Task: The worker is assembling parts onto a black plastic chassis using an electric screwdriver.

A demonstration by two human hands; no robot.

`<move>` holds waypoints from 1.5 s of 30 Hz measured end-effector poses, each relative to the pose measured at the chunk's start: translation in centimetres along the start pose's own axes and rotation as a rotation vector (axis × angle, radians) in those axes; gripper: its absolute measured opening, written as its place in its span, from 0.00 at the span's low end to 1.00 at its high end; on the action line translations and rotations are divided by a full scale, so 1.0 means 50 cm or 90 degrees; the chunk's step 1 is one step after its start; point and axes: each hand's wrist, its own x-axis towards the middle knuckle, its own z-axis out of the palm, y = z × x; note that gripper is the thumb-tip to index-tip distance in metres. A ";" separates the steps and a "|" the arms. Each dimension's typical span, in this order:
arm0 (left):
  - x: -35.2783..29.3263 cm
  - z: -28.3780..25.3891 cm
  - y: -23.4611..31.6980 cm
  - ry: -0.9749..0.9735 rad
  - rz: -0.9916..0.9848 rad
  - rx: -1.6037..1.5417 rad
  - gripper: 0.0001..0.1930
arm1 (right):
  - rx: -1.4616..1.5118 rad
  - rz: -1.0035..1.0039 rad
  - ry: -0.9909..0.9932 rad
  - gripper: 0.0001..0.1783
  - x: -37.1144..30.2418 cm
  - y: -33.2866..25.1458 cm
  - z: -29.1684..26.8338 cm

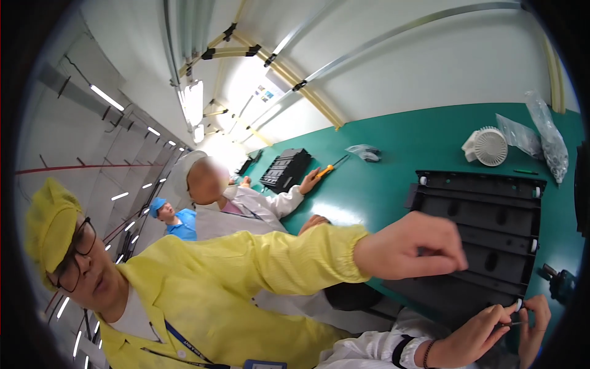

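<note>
At the lower right, my left hand (464, 343), in a white sleeve with a dark band and a beaded bracelet, is closed with its fingers around a thin dark rod (509, 324). My right hand (536, 329) faces it with curled fingers; what they pinch, if anything, is hidden. Between the fingertips of both hands sits a small white roller (519, 304) on the near corner of a black ribbed panel (479, 246). More white rollers (533, 246) line the panel's right edge. A co-worker's loosely closed hand (412, 246), in a yellow sleeve, hovers over the panel's left side.
The green table (369, 178) bears a white handheld fan (488, 147), clear plastic bags (547, 138) and a dark green power tool (559, 283). Farther left, another person holds an orange-handled screwdriver (326, 171) near a black part (286, 170). A person in yellow (246, 264) stands close at left.
</note>
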 end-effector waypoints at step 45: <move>0.124 0.462 -0.050 0.420 -0.083 0.339 0.09 | 0.235 0.023 -0.004 0.09 0.020 -0.033 0.008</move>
